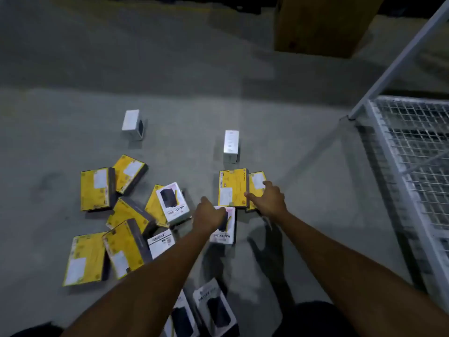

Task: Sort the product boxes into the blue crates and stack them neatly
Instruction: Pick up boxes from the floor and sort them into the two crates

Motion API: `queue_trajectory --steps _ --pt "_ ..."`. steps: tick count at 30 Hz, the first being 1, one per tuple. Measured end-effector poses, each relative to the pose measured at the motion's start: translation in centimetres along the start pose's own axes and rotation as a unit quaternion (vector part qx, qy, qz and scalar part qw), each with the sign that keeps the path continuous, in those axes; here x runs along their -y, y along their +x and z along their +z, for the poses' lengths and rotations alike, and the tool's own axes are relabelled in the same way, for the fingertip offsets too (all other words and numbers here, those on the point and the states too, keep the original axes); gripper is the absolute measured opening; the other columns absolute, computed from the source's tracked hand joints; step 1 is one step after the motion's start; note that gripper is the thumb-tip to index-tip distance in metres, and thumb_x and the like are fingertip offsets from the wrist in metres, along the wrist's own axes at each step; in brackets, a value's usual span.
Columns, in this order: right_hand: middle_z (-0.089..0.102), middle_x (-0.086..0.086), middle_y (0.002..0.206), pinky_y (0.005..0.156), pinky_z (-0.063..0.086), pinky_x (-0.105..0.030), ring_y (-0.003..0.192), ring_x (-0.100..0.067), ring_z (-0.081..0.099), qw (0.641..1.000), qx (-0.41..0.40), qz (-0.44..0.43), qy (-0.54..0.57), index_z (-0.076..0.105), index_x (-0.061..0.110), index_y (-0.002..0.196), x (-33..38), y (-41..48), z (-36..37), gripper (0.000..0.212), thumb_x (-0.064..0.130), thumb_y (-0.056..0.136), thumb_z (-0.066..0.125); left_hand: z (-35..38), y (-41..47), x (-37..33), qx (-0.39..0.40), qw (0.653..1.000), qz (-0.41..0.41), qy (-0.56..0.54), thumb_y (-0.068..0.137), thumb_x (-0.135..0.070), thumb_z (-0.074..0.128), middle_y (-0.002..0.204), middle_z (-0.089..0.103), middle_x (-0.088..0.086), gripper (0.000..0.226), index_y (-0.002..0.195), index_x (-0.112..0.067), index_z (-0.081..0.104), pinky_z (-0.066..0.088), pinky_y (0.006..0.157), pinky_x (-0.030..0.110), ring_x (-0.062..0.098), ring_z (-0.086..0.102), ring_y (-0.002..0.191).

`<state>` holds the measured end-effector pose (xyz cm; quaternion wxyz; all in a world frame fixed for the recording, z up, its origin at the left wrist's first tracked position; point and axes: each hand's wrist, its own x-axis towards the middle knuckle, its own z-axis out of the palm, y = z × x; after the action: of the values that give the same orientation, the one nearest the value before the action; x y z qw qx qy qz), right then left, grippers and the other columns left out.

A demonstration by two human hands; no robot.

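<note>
Product boxes lie scattered on a grey concrete floor. My left hand (pixel 210 216) grips the top end of a white box (pixel 224 229) printed with a dark device. Just right of it, my right hand (pixel 267 198) reaches over two yellow boxes; its thumb touches the edge of the larger yellow box (pixel 232 188), and its fingers lie spread over the smaller yellow box (pixel 257 183). Several more yellow boxes (pixel 97 188) and another white box (pixel 172 201) sit in a loose pile to the left. No blue crate is in view.
Two small white boxes (pixel 132 124) (pixel 230 145) stand farther out on the floor. A wire-mesh cage (pixel 413 152) with a metal frame fills the right side. A large brown carton (pixel 323 23) stands at the back. Two white boxes (pixel 213 310) lie near my feet.
</note>
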<state>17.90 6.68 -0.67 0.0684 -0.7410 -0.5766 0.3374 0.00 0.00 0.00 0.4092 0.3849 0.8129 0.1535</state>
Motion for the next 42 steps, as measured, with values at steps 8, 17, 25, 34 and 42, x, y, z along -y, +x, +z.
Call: queue_trajectory --steps 8,17,25,34,42 --pt "0.024 -0.026 0.153 0.111 0.028 -0.051 0.138 -0.044 0.031 0.995 0.065 0.024 -0.076 0.000 0.019 0.156 -0.5 4.9 3.6 0.136 0.086 0.058 0.066 6.3 3.2 2.8 0.010 0.998 0.007 0.058 0.058 -0.064 0.082 0.126 0.053 0.015 0.099 0.128 -0.011 0.036 0.050 0.093 0.046 0.034 0.055 0.115" --pt "0.020 -0.025 0.154 0.114 0.025 -0.052 0.138 -0.045 0.028 0.992 0.011 0.125 0.017 -0.012 0.018 0.155 -0.7 5.6 6.3 0.151 0.074 0.050 0.082 6.3 4.9 3.0 -0.062 0.994 -0.023 -0.089 0.050 -0.063 0.071 0.118 0.057 0.008 0.091 0.121 -0.013 0.044 0.053 0.089 0.041 0.031 0.059 0.109" --pt "0.041 -0.016 0.147 0.106 0.039 -0.056 0.132 -0.039 0.042 0.969 0.017 0.187 0.162 0.004 0.023 0.151 -3.6 8.3 5.8 0.171 0.075 0.005 0.076 3.9 6.1 3.1 -0.147 0.951 -0.028 -0.270 0.081 -0.039 0.071 0.105 0.059 0.005 0.046 0.111 -0.010 0.052 0.041 0.083 0.029 0.025 0.058 0.097" --pt "0.059 -0.010 0.115 0.069 0.054 -0.039 0.102 -0.031 0.060 0.963 0.080 0.156 0.207 0.046 0.016 0.120 -4.9 7.8 4.9 0.095 0.038 0.041 0.096 4.1 7.1 0.8 0.006 0.909 -0.048 -0.413 0.054 -0.067 0.073 0.108 0.070 0.008 0.082 0.113 -0.013 0.056 0.059 0.081 0.049 0.027 0.071 0.092" --pt "0.071 -0.016 0.105 0.044 0.054 -0.028 0.081 -0.030 0.068 0.926 0.124 0.134 0.329 0.063 0.003 0.116 -5.0 5.7 3.3 0.045 -0.011 0.074 0.074 5.8 6.5 -0.7 0.118 0.886 -0.013 -0.449 0.063 -0.049 0.086 0.108 0.070 0.019 0.075 0.117 -0.005 0.058 0.060 0.074 0.054 0.036 0.072 0.089"
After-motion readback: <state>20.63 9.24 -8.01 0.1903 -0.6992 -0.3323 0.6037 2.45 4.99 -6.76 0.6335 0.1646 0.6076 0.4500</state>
